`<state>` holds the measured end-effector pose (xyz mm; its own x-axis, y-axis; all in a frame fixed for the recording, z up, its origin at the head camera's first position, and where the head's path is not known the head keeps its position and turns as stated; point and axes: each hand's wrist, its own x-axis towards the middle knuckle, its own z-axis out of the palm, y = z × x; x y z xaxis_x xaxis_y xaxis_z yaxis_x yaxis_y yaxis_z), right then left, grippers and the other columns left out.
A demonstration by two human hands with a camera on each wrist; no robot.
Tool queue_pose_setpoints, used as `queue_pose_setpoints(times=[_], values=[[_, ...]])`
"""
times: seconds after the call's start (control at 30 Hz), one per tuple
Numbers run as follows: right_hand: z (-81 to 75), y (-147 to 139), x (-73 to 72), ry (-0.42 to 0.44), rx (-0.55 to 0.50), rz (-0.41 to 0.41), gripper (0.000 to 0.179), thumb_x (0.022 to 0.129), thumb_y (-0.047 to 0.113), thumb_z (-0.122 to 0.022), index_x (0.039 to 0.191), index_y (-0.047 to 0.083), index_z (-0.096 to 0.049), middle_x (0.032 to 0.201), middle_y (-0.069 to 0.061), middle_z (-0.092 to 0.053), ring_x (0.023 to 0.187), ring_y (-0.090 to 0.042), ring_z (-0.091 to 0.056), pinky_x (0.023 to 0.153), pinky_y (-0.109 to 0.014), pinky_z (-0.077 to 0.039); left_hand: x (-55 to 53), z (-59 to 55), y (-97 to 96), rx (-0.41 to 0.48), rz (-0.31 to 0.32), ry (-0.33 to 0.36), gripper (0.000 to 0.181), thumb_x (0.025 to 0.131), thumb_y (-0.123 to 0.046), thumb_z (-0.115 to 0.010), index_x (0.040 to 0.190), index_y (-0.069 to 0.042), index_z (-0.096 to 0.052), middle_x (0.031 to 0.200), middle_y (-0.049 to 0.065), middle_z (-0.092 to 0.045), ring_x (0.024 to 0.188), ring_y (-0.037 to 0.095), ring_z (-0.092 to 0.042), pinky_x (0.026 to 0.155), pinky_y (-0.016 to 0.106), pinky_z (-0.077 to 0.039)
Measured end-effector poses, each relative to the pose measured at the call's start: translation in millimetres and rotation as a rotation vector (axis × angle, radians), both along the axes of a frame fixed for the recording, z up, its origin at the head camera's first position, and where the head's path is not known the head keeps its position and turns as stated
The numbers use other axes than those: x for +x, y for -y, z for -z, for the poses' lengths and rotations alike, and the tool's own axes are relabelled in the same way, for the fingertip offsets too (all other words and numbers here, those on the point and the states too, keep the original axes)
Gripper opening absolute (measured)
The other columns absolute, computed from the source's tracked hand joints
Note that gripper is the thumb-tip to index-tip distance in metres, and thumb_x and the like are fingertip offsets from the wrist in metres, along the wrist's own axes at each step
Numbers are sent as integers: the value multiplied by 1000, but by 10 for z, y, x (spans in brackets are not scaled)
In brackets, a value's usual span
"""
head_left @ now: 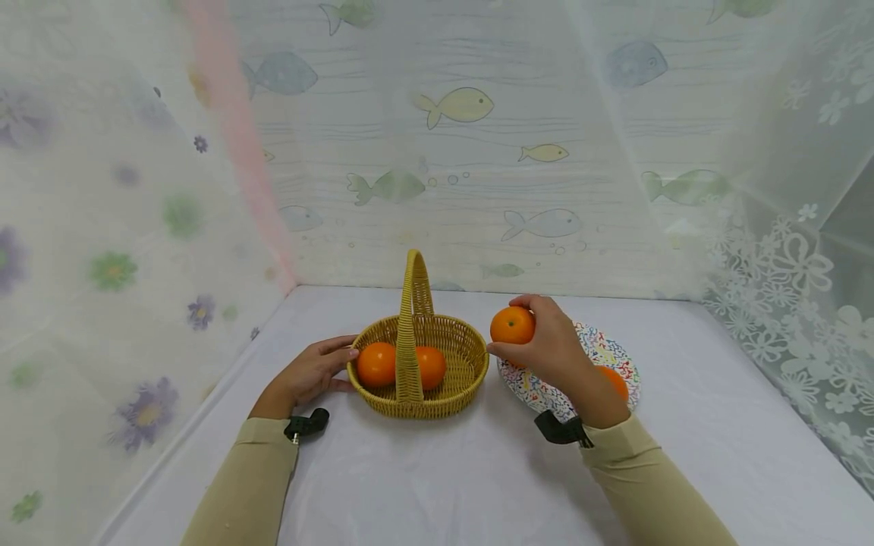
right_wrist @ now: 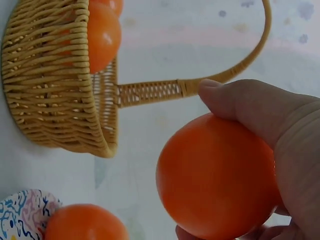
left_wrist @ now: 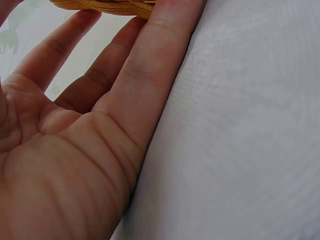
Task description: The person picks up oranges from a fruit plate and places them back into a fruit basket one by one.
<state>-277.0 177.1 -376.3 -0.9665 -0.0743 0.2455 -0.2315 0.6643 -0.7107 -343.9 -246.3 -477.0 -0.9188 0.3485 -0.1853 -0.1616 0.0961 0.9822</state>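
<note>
My right hand (head_left: 556, 345) grips an orange (head_left: 512, 326) between thumb and fingers, raised over the left side of a patterned plate (head_left: 611, 345). In the right wrist view the held orange (right_wrist: 217, 175) fills the space beside the thumb. A yellow wicker basket (head_left: 423, 409) with a tall handle stands left of the plate, holding two oranges, one at the left (head_left: 376, 365) and another partly behind the handle (head_left: 432, 367). My left hand (head_left: 310, 375) touches the basket's left side, its fingers extended, as the left wrist view shows beneath the wicker edge (left_wrist: 107, 6).
Another orange (head_left: 613, 382) lies on the plate, partly behind the right forearm. One more orange (right_wrist: 85, 225) shows at the plate's edge in the right wrist view. A white cloth (head_left: 410, 485) covers the table, and patterned curtains (head_left: 464, 167) hang behind and beside it.
</note>
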Motion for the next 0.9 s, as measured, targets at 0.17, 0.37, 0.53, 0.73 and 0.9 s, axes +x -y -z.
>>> queue_pose_setpoints(times=[0.17, 0.37, 0.53, 0.73, 0.9], values=[[5, 44, 25, -63, 36, -3, 74, 78, 42, -91, 139, 18, -57, 139, -11, -49, 114, -33, -58, 91, -51, -61, -3, 4, 4, -1, 6, -5, 62, 101, -34, -68, 156, -14, -47, 158, 11, -49, 129, 23, -61, 93, 52, -61], [38, 72, 22, -56, 24, -32, 80, 78, 47, -90, 144, 18, -54, 140, -5, -58, 112, -29, -62, 88, -46, -61, 6, -10, 8, -3, 21, -14, 63, 102, -33, -67, 157, -12, -44, 159, 11, -48, 128, 21, -61, 93, 51, -61], [61, 107, 25, -37, 8, -42, 80, 78, 48, -90, 141, 18, -52, 133, -3, -63, 109, -27, -63, 88, -44, -61, -1, -9, 8, -4, 24, -20, 63, 102, -34, -67, 157, -12, -45, 158, 11, -49, 127, 21, -62, 93, 51, -61], [95, 150, 36, -38, -2, -60, 76, 77, 48, -90, 138, 20, -55, 131, -3, -63, 109, -28, -63, 87, -43, -62, 6, -12, 6, 0, 19, -15, 62, 102, -34, -67, 156, -13, -46, 157, 11, -50, 127, 22, -62, 93, 51, -61], [138, 172, 28, -95, 17, -100, 72, 78, 45, -91, 136, 17, -61, 130, -1, -60, 112, -27, -62, 89, -44, -62, 8, -6, 8, 14, 2, 4, 60, 101, -32, -68, 155, -14, -48, 156, 10, -51, 127, 23, -63, 92, 52, -61]])
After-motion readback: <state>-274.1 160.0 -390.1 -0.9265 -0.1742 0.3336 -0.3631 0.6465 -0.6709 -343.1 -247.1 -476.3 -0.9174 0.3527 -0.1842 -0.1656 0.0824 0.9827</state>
